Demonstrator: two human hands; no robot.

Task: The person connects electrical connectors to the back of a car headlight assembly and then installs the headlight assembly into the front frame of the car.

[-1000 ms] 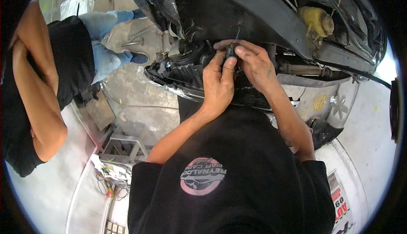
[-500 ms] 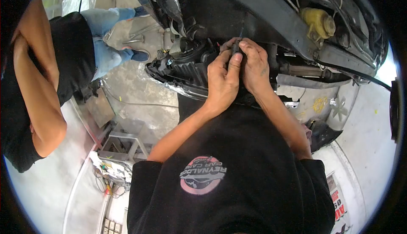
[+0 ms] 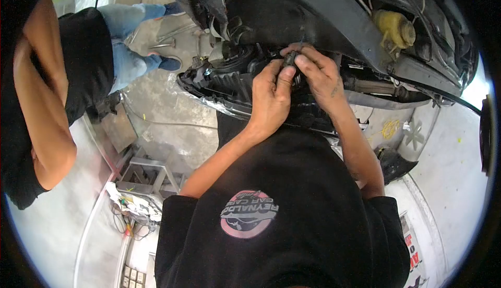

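Both hands meet at a small black part (image 3: pixel 289 60) that looks like an electrical connector; the fingers cover much of it. My left hand (image 3: pixel 271 94) pinches it from the left between thumb and fingers. From the other side, the thumb and fingers of my right hand (image 3: pixel 324 76) close on the same part. A thin dark wire or strand (image 3: pixel 302 35) shows just above the fingertips. Beside my left hand lies a black headlight assembly (image 3: pixel 219 82), its back side turned up.
Dark car body panels (image 3: pixel 334 11) with a yellow reservoir (image 3: pixel 395 28) span the top. At left stands another person (image 3: pixel 86 63) with folded arms. A metal stand (image 3: pixel 154 170) is at lower left, and a cable (image 3: pixel 177 125) crosses the floor. A dark curved piece (image 3: pixel 394 164) lies at right.
My right hand has shifted slightly right and turned, with its fingers spread a little further around the black part. More of that part shows between the thumbs now.
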